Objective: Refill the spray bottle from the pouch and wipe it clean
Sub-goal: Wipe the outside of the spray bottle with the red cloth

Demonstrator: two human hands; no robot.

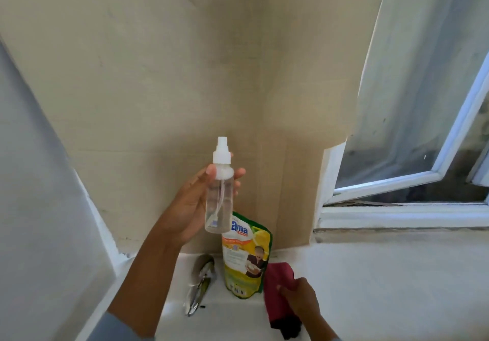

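Observation:
My left hand (pixel 189 203) holds a clear spray bottle (pixel 220 195) upright in the air, its white pump cap on top and its dip tube showing through the wall. Below it a yellow-green refill pouch (pixel 247 257) stands on the white ledge (pixel 370 287), leaning against the beige wall. My right hand (pixel 300 301) grips a dark red cloth (pixel 279 293) that rests on the ledge just right of the pouch.
A metal tool, perhaps scissors or tongs (pixel 199 285), lies on the ledge left of the pouch. An open white-framed window (pixel 412 182) stands at the right. White walls close in on the left.

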